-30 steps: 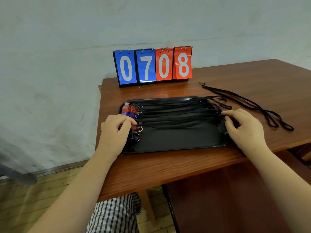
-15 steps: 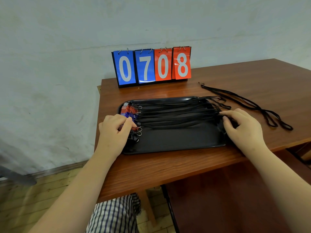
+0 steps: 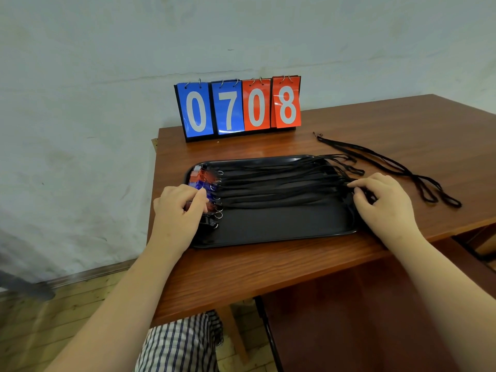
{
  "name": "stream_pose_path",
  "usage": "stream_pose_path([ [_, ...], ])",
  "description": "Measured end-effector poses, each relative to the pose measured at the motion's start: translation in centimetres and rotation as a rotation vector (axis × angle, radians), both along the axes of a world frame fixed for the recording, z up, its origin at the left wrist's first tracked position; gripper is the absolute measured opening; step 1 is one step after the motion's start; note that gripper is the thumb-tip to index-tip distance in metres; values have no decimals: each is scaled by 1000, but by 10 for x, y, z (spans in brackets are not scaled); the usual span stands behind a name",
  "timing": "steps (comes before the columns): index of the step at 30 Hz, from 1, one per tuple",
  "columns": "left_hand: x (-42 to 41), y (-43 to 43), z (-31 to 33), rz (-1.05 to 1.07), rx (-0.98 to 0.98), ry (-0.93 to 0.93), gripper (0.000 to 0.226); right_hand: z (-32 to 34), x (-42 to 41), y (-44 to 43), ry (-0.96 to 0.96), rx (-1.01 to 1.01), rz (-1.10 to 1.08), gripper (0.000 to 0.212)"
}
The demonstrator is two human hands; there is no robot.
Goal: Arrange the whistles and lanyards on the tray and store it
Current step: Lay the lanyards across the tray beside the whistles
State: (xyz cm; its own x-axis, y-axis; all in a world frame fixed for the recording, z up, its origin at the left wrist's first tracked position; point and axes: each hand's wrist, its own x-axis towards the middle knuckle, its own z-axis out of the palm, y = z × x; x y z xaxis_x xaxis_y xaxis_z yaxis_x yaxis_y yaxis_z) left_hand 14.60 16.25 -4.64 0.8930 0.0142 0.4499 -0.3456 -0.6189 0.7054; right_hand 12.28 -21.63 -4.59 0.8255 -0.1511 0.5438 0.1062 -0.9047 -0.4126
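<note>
A black tray lies on the wooden table. Red, blue and black whistles line its left end, and their black lanyards stretch rightward across it. My left hand sits over the whistles, fingers curled on them; which one it holds is hidden. My right hand pinches the lanyard loops at the tray's right end. Two loose black lanyards lie on the table right of the tray.
A flip scoreboard reading 0708 stands behind the tray by the wall. The table's left edge is just beside my left hand, and its front edge runs below the tray. A dark lower surface sits under the table at right.
My left hand's fingers have crept slightly right over the whistles. My right hand has barely shifted on the lanyard ends.
</note>
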Motion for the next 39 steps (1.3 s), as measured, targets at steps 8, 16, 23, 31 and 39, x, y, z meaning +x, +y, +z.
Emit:
stream_pose_path([
  [8,-4,-1,4,11,-45,5,38,-1,2,-1,20,11,6,18],
  [16,-9,-2,8,21,-98,26,31,-1,4,-3,15,4,42,16],
  [23,-10,-3,9,27,-114,7,30,-3,5,-4,-52,-35,73,13],
  [31,-15,0,14,57,-76,-67,28,-1,3,-3,-63,19,78,15],
  [39,4,-57,75,-43,135,-115,31,1,3,-4,-77,50,94,15],
])
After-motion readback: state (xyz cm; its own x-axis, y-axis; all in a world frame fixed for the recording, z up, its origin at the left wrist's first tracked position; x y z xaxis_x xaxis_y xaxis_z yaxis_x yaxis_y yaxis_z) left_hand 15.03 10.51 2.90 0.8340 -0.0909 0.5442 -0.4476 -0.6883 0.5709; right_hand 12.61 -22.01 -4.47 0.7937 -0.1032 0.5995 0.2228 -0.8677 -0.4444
